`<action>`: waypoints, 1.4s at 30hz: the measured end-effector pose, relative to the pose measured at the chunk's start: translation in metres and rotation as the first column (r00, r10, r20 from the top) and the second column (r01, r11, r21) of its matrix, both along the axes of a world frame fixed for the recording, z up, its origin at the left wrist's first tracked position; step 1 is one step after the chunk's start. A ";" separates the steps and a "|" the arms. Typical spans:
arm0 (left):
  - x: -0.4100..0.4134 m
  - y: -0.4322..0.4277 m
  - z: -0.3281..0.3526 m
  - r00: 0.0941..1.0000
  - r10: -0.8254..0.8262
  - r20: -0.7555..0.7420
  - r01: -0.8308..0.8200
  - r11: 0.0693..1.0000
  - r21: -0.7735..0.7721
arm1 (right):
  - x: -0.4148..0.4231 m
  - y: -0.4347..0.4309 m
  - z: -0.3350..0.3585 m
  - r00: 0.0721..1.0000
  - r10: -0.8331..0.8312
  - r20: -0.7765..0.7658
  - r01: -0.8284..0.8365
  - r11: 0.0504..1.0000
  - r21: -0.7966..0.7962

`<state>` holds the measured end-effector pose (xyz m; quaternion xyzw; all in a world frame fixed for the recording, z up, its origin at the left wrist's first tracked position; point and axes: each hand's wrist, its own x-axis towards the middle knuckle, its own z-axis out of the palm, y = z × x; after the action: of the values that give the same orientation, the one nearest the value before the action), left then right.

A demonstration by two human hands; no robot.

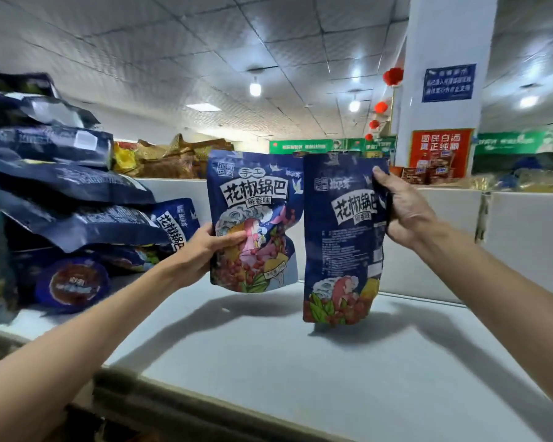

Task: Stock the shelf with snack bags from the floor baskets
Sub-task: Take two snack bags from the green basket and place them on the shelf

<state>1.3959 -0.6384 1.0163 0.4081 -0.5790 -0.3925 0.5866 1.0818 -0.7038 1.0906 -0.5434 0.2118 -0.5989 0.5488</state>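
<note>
Your left hand (201,250) grips snack bag (253,218) low; right hand (407,212) pinches second bag (342,244) by edge. Nudge leaning stack (71,199), seemingly loose though blurred: it slides.

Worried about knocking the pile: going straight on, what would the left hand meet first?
Likely the white back panel behind the bag it holds. The left hand points forward and right, away from the pile, though depth is unclear.
</note>
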 end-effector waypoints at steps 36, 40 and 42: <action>0.092 -0.083 -0.017 0.968 -0.094 0.233 0.057 0.985 0.162 | 0.140 0.021 -0.130 0.872 -0.395 -0.290 0.441 0.890 0.113; 0.103 -0.082 -0.015 0.973 -0.092 0.209 0.056 0.983 0.175 | 0.102 0.012 -0.111 0.905 -0.223 -0.361 0.297 0.941 0.163; 0.108 -0.083 -0.015 0.982 -0.071 0.177 0.036 0.981 0.191 | 0.090 0.005 -0.102 0.888 -0.237 -0.394 0.319 0.935 0.155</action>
<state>1.5040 -0.7209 1.0012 0.4799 -0.6020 -0.4216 0.4790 1.1720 -0.6985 0.9885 -0.5471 0.4508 -0.5323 0.4628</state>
